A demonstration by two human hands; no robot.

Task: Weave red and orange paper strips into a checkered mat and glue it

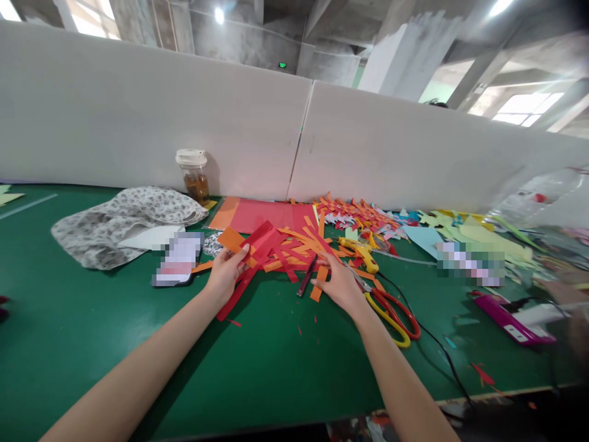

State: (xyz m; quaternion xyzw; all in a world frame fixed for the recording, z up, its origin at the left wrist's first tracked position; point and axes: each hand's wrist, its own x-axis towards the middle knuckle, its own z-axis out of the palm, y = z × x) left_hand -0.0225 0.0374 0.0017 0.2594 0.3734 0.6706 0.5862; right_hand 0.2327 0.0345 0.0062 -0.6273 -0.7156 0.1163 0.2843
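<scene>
My left hand (227, 274) pinches a red paper strip (258, 239) between thumb and fingers, with an orange piece beside it. Under and around it lie more red and orange strips (299, 245) in a loose pile on the green table. My right hand (335, 281) rests at the pile's right side, its thumb and fingers apart around an orange strip (320, 283); whether it grips the strip cannot be made out. Just left of that hand lies a dark pen-like tool (307, 276). Scissors with red and yellow handles (391, 316) lie beside my right wrist, partly hidden by it.
A yellow glue gun (363, 253) with a black cord lies right of the pile. Further right are cut papers (483, 236) and a purple power strip (513, 320). A phone (177, 261), patterned cloth (124, 215) and lidded cup (194, 175) stand or lie left, before a white partition (230, 116).
</scene>
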